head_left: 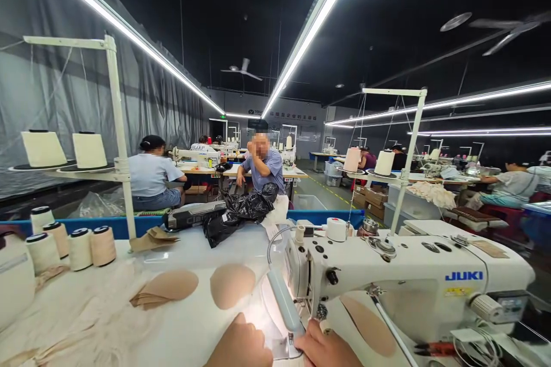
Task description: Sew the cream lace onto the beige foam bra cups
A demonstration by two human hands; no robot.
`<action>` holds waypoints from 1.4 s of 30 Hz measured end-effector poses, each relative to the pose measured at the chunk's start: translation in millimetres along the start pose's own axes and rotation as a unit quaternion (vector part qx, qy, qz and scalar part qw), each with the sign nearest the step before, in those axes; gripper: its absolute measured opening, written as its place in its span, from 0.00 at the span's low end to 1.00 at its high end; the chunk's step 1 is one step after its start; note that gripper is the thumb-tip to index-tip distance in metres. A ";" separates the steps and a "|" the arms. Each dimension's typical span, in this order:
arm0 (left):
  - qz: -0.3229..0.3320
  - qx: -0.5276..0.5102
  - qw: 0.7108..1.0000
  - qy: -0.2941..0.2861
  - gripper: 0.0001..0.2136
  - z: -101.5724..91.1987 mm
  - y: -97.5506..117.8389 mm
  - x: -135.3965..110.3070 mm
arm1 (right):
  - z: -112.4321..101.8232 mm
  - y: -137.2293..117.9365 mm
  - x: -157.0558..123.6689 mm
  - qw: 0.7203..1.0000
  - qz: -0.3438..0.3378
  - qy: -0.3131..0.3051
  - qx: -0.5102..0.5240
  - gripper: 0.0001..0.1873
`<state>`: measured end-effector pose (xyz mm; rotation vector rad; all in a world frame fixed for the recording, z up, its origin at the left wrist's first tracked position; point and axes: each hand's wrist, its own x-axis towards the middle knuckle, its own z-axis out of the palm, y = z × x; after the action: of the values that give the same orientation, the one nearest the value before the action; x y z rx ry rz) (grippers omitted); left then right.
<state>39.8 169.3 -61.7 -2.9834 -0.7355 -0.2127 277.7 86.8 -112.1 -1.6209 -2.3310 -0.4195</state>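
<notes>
At the bottom edge, my left hand (241, 343) rests curled on the white table, left of the sewing machine's needle area. Whatever lies under its fingers is hidden. My right hand (325, 347) is closed beside the presser foot (293, 345), fingertips pressed together close to it; I cannot make out what they hold. Between the hands, a lit lamp (282, 301) on a bent metal neck hangs over the white JUKI sewing machine's (408, 275) needle plate. An oval beige fabric piece (232, 285) lies beyond my left hand, and another beige piece (370, 324) lies under the machine arm.
A stack of beige pieces (167, 288) and crumpled pale fabric (86, 321) lie to the left. Several thread cones (80, 249) stand behind them. A black plastic bag (241, 212) sits at the table's far edge. A person (262, 166) sits beyond, facing this way.
</notes>
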 end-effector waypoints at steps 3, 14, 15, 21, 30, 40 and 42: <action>0.033 0.008 0.999 -0.013 0.11 -5.2 15.9 -6.0 | -14.0 -4.2 -2.3 0.999 -0.011 0.005 0.041 0.17; 0.010 -0.078 0.995 0.055 0.10 -38.1 25.8 3.2 | -75.3 -20.9 -6.3 0.982 0.048 -0.014 0.180 0.14; 0.013 -0.082 0.995 0.059 0.10 -37.0 27.4 4.1 | -75.6 -20.5 -6.2 0.982 0.049 -0.016 0.182 0.14; 0.029 -0.097 0.991 0.089 0.08 -36.1 31.1 -0.9 | -75.3 -19.4 -7.3 0.981 0.056 -0.015 0.187 0.15; 0.028 -0.106 0.986 0.125 0.10 -33.9 22.6 6.3 | -77.0 -19.5 -7.3 0.979 0.055 -0.018 0.195 0.13; -0.036 -0.085 0.989 0.118 0.16 -28.2 37.9 12.6 | -76.5 -20.2 -6.8 0.978 0.063 -0.021 0.196 0.15; -0.052 -0.084 0.989 0.114 0.16 -26.8 40.5 13.6 | -77.0 -20.4 -7.1 0.978 0.065 -0.020 0.197 0.15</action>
<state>67.4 137.2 -34.3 -3.0040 -0.8845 -0.6414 265.3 44.3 -45.5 -1.5798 -2.1445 0.1026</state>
